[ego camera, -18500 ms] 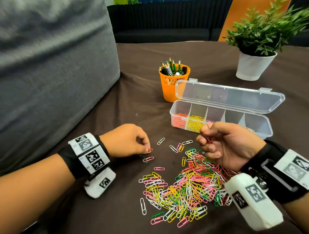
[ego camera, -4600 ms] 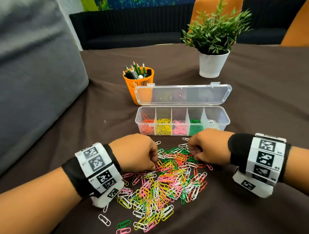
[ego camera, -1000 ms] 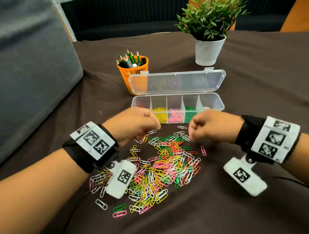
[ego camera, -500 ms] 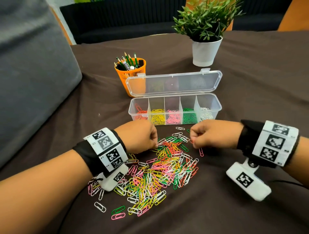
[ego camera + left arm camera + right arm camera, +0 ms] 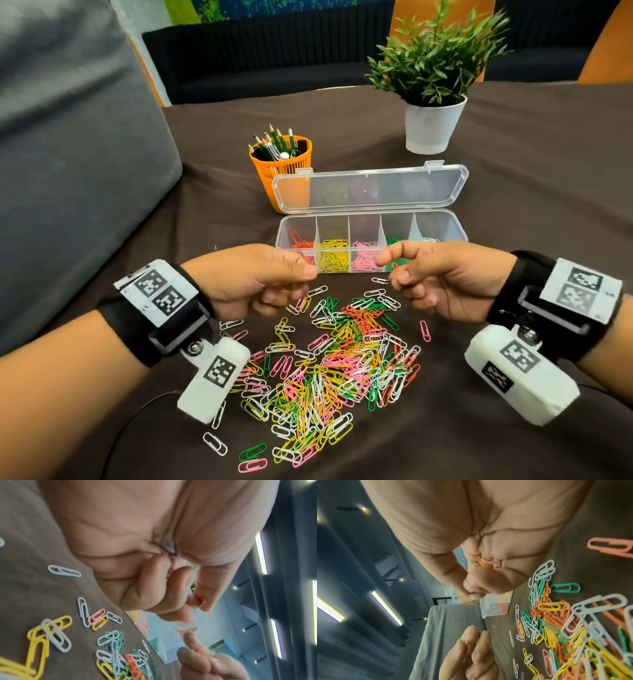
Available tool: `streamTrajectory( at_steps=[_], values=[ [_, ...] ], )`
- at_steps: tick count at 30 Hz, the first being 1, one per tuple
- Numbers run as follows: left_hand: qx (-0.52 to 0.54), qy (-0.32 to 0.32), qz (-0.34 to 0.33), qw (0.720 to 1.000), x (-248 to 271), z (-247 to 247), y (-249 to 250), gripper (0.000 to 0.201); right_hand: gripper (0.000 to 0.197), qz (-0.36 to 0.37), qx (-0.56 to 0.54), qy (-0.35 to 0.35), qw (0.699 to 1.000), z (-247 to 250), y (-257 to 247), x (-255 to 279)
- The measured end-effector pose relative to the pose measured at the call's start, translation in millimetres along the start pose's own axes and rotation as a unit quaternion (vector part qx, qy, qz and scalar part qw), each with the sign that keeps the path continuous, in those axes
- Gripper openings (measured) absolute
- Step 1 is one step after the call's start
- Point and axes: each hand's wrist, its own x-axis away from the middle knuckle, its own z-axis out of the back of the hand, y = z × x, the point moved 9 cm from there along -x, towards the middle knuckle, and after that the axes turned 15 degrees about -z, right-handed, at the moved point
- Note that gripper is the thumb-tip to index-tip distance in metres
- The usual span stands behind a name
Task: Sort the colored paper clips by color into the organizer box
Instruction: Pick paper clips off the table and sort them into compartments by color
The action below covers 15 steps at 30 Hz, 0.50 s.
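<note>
A heap of mixed coloured paper clips (image 5: 329, 370) lies on the dark cloth in front of me. Behind it stands the clear organizer box (image 5: 438, 226), lid open, its compartments holding red, yellow, pink, green and white clips from left to right. My left hand (image 5: 270, 281) is raised just before the box's left end and pinches an orange-red clip (image 5: 202, 601) between thumb and fingers. My right hand (image 5: 411, 270) hovers before the green compartment, fingers curled round several orange-red clips (image 5: 489, 563).
An orange pencil cup (image 5: 281, 164) stands behind the box's left end. A potted plant (image 5: 433, 126) in a white pot is at the back right. A grey cushion (image 5: 68, 137) rises along the left. Stray clips (image 5: 251, 459) lie near the front.
Both hands have lifted off the heap and moved toward the box, each carrying orange-red clips picked from the pile.
</note>
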Motion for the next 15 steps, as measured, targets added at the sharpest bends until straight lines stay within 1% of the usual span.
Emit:
streamTrajectory(
  at_steps=[3,4,5,7,9,10,12,15],
  values=[
    [0.112,0.049,0.019,0.992,2.4,9.9,-2.7,0.006,0.015,-0.028,-0.018,0.023,0.999,-9.5,-0.2,-14.9],
    [0.145,0.081,0.027,0.986,1.4,16.1,-4.1,0.009,0.009,-0.037,-0.022,0.036,0.998,-13.3,-2.5,-20.6],
    [0.167,0.118,0.033,0.978,-0.4,23.1,-5.4,0.015,0.008,-0.041,-0.025,0.046,0.998,-16.8,-5.7,-25.8],
    [0.191,0.185,0.031,0.964,-4.7,38.6,-2.8,0.015,0.012,-0.035,-0.016,0.055,0.998,-27.5,-17.2,-36.8],
    [0.213,0.225,0.016,0.951,-9.3,49.0,4.8,0.011,0.025,-0.016,0.024,0.065,0.997,-41.6,-33.6,-47.6],
    [0.227,0.243,0.006,0.943,-11.7,53.1,8.3,0.016,0.033,-0.005,0.043,0.075,0.996,-48.9,-42.2,-52.0],
    [0.257,0.276,-0.015,0.926,-17.4,61.0,14.7,0.036,0.045,0.028,0.067,0.114,0.991,-59.1,-62.3,-62.5],
    [0.292,0.292,-0.03,0.91,-27.5,63.1,18.0,0.067,0.058,0.075,0.065,0.176,0.979,-68.1,-86.2,-77.8]
  ],
)
